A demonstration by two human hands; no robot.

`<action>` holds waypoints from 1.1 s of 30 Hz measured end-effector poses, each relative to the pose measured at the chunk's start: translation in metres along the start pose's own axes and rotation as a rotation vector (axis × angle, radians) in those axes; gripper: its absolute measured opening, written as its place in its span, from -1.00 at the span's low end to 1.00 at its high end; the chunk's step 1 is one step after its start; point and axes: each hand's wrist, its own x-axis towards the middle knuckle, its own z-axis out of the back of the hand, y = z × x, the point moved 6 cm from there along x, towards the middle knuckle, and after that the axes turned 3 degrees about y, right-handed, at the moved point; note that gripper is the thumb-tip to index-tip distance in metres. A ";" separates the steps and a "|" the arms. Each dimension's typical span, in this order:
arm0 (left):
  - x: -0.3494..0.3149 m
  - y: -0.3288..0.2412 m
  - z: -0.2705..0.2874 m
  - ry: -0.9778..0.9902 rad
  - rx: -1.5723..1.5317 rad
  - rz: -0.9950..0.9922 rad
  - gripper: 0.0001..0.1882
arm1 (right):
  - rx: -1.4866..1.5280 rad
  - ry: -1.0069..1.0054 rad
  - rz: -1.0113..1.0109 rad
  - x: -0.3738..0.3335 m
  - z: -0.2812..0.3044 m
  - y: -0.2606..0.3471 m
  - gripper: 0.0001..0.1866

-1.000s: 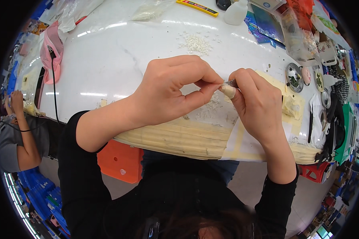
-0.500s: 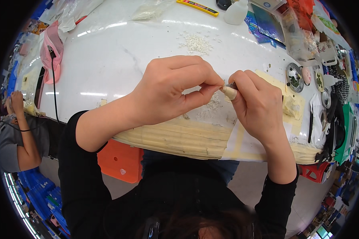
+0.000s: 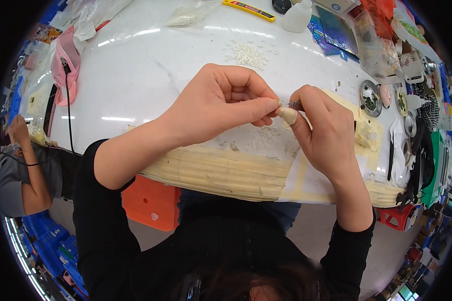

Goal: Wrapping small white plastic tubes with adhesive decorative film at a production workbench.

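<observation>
My left hand (image 3: 221,103) pinches something very small between thumb and forefinger; the fingers mostly hide it, so I cannot make out its kind. Its other fingers are curled. Just to the right, my right hand (image 3: 329,125) is closed on a small grey metal tool (image 3: 297,105), perhaps a blade, of which only a short part shows. Cream tape (image 3: 288,116) is wrapped round my right thumb, which almost meets the left fingertips. Both hands are above the table near its front edge. Small white scraps (image 3: 248,55) lie in a pile beyond them, with more under the hands.
Yellowish tape covers the table's front edge (image 3: 216,170). A yellow stick-shaped thing (image 3: 248,9) and a white bottle (image 3: 297,16) are at the back. Round metal tins (image 3: 370,98) stand right. A pink mesh pouch (image 3: 65,62) with a black cable lies left, near another person's arm (image 3: 35,170).
My left hand has turned, its thumb now stretched along the top and its curled fingers showing. The right hand has barely moved and keeps the metal tool.
</observation>
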 end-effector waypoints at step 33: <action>0.003 0.011 0.005 -0.030 -0.223 0.097 -0.74 | 0.376 -0.147 -0.036 0.006 0.013 -0.005 -0.73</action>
